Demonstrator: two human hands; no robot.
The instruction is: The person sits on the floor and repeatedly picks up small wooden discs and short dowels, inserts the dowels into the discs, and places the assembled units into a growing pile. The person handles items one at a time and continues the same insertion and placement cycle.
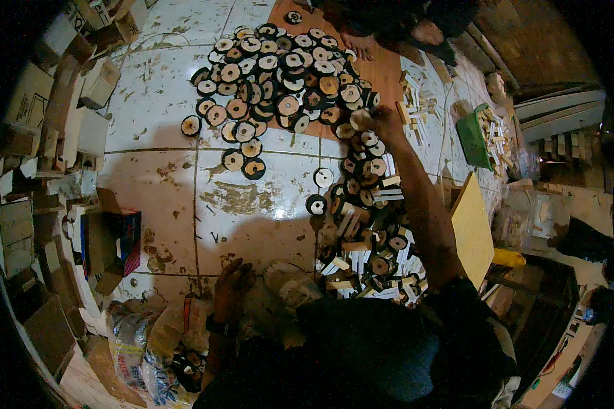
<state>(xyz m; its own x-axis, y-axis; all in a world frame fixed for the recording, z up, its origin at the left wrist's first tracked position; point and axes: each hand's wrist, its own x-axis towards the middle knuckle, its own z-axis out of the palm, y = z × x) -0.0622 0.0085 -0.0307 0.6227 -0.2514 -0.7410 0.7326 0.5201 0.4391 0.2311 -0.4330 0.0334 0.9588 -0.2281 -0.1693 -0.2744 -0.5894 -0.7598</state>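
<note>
1. One right hand (pixel 387 124), its grip pinching a round disc (pixel 361 120) at the right edge of the disc pile (pixel 288 105);
2. left hand (pixel 235 281) near, fingers loosely spread above the tiled floor (pixel 252 238);
3. far right, a green basket (pixel 471 142) holding pale sticks (pixel 498 136).

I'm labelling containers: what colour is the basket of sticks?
The basket is green, best seen in the head view.

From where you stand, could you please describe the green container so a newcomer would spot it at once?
From the big pile of discs on the tiled floor, look right, past the right hand. There sits the green container, heaped with pale sticks; its colour sets it apart from the yellow board nearer the person.
</note>
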